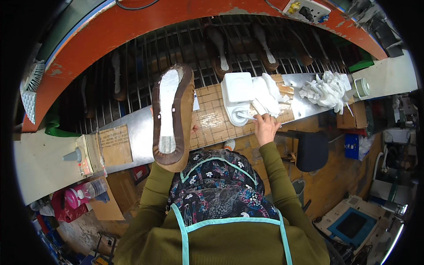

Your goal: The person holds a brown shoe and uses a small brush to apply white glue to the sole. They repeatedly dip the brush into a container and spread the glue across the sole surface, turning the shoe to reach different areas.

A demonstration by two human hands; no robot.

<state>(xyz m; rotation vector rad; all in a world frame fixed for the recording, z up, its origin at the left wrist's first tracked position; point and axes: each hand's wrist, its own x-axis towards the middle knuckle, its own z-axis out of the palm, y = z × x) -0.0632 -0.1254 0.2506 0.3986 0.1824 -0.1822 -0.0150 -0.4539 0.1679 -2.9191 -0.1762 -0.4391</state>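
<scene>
A brown shoe upper is held up sole side toward me, with a long white insole strip down its middle and a dark brown band round the edge. Behind it my left hand grips it; only fingertips show past its right side. My right hand pinches a thin white stick. The far end of that stick dips into the round mouth of a white plastic pot, where its tip is hidden. White crumpled cloth lies against the pot, just beyond my right fingers.
A metal rack carrying several dark shoes runs behind the bench, under an orange frame. Brown patterned board covers the middle of the bench. White tissue is heaped at right. A black chair stands below the bench's right side.
</scene>
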